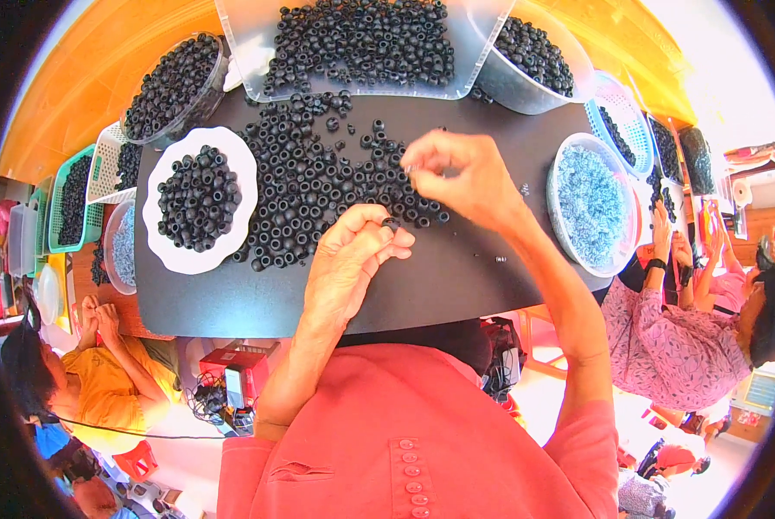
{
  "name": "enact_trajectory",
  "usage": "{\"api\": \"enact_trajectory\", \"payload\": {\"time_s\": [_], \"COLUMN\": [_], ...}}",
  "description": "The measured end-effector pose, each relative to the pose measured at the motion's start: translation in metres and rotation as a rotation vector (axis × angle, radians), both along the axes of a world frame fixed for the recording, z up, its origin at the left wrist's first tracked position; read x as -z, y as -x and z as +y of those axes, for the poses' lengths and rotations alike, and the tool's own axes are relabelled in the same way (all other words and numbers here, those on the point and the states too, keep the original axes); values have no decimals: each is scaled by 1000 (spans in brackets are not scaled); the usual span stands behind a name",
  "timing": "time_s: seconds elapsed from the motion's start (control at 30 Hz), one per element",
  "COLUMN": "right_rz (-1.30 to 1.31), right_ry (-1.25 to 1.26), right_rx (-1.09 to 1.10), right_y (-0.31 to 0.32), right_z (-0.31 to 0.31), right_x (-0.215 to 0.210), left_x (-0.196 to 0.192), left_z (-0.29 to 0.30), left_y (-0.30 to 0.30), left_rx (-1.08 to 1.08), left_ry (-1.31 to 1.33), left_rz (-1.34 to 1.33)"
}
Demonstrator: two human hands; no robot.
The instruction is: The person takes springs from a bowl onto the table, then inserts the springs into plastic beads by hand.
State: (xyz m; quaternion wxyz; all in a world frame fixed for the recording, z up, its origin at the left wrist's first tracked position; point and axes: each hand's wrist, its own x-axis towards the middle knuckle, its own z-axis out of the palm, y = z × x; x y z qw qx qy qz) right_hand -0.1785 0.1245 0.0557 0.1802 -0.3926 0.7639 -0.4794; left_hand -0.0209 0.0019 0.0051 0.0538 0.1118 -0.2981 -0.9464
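My left hand [350,255] is closed, pinching a small black bead-like piece [391,222] between thumb and fingertips. Up and to the right of it, my right hand [461,177] is also closed in a pinch. Something tiny shows at its fingertips, too small to name. Both hands are over the dark table [387,294], close to a spread-out pile of round black pieces with holes [296,186]. To the left of the pile, a white scalloped plate [244,177] holds more of the same black pieces.
At the far edge stands a clear plastic bin [258,82] of black pieces, with a round tub [526,102] to its right and a clear container [219,86] to its left. A bowl [608,270] of pale blue bits sits at right. Other people work on both sides.
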Motion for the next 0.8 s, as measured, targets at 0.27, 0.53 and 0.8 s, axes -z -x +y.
{"api": "enact_trajectory", "payload": {"time_s": [0.27,0.53,0.8], "right_rz": [63,148,205], "right_ry": [226,255,181], "right_rx": [-98,-29,129], "right_y": [-50,-61,-34], "right_z": [16,17,13], "right_x": [7,13,15], "left_x": [-2,-8,-6], "left_z": [7,10,11], "left_y": [0,-1,-2], "left_rx": [-72,-80,-83], "left_ry": [381,520,595], "left_rz": [-5,-32,-26]}}
